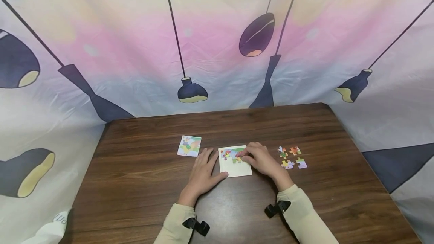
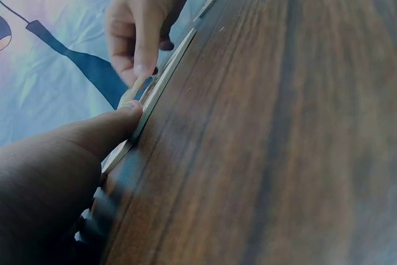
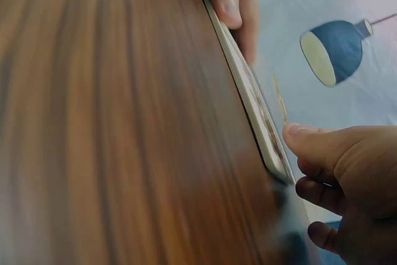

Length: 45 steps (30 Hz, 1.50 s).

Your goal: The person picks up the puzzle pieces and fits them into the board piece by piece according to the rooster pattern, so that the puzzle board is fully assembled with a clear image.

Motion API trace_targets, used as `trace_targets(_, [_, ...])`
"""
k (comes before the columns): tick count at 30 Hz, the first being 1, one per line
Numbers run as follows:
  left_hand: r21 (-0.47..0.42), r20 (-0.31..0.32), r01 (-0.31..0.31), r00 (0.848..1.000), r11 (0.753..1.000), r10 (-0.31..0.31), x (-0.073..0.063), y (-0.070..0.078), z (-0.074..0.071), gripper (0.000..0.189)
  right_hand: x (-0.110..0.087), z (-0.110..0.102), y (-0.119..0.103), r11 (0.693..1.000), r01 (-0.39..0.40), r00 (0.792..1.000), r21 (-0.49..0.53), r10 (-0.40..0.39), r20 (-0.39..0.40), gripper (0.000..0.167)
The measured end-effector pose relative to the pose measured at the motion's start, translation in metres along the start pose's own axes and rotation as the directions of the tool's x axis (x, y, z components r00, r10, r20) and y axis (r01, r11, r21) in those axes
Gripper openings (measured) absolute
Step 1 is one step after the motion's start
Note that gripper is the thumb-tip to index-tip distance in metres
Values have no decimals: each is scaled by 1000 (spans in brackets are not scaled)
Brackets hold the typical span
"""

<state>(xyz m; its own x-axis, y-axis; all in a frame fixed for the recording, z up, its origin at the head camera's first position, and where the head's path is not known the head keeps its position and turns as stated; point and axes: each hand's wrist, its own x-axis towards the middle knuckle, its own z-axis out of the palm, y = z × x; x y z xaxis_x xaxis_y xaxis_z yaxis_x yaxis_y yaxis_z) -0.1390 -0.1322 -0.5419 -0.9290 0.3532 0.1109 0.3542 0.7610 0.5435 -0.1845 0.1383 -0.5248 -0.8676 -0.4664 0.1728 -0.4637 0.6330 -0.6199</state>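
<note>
A small white puzzle board (image 1: pixel 234 169) lies on the table, with several joined pieces (image 1: pixel 226 154) along its upper part and its lower part bare. My left hand (image 1: pixel 203 172) rests at the board's left side, fingers extended and thumb touching the lower left corner. Over the board, my right hand (image 1: pixel 261 158) pinches a reddish puzzle piece (image 1: pixel 239 154) between thumb and fingers. From the right wrist view, that thin piece (image 3: pixel 280 98) is tilted up, above the board (image 3: pixel 248 100). Its picture is partly hidden by the fingers.
Several loose puzzle pieces (image 1: pixel 288 165) lie to the right of my right hand. A square picture card (image 1: pixel 189 146) lies beyond my left hand. The brown wooden table (image 1: pixel 142 183) meets a lamp-patterned cloth (image 1: pixel 217 40) at its back edge.
</note>
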Motion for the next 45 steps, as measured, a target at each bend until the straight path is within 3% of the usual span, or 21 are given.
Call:
trace_targets(12, [0, 8, -10, 1000, 1000, 10, 0, 1, 0, 85, 12, 17, -20, 998, 70, 997, -8, -70, 30, 5])
trace_targets(24, [-9, 16, 0, 1000, 1000, 0, -1, 1, 0, 85, 13, 23, -23, 997, 57, 997, -60, -54, 57, 9])
trace_targets(31, [-11, 6, -13, 1000, 1000, 13, 1, 1, -2, 84, 15, 23, -28, 992, 109, 993, -69, -105, 56, 16])
trace_targets(36, [-1, 4, -21, 1000, 1000, 21, 1, 0, -2, 84, 20, 26, -39, 982, 88, 995, -169, -79, 58, 14])
trace_targets(42, [8, -15, -34, 999, 999, 34, 1, -1, -2, 84, 24, 32, -57, 936, 97, 994, -337, -78, 70, 14])
trace_targets(45, [14, -10, -38, 999, 999, 38, 1, -1, -1, 84, 23, 33, -60, 929, 88, 995, -360, -66, 71, 16])
